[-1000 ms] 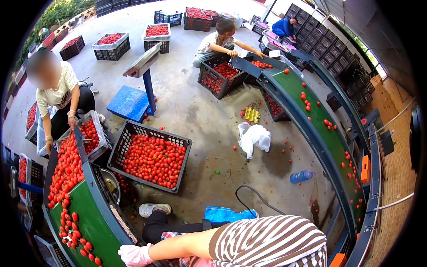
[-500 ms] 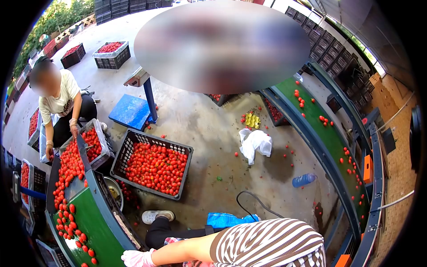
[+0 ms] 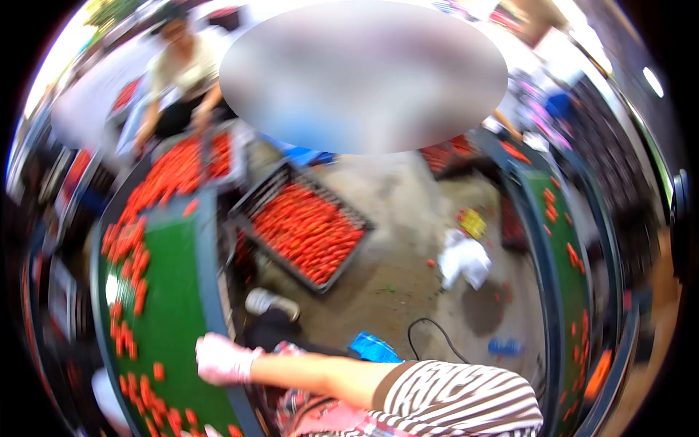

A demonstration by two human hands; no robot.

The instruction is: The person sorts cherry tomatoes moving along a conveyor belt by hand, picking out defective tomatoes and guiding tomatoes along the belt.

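Observation:
My right hand (image 3: 224,360), in a pale pink glove, hangs over the inner edge of the green conveyor belt (image 3: 175,284). It looks rounded, but blur smears its fingers, and whether it holds anything is unclear. Small red oblong tomatoes (image 3: 131,255) lie along the belt's outer side, and several more are below my hand near the bottom edge. Of my left hand, at most a pale sliver (image 3: 211,431) shows at the bottom edge, too little to judge its fingers.
A black crate (image 3: 324,280) of tomatoes stands right of the belt. At the belt's far end a person (image 3: 182,80) reaches among tomatoes. A white bag (image 3: 464,261), a blue bottle (image 3: 504,346) and a black cable (image 3: 429,323) lie on the floor; another conveyor (image 3: 557,255) runs along the right.
The view has swung left and down, showing more of the near belt. My right hand now appears higher in view, over the belt's edge. The person at the far end appears farther right.

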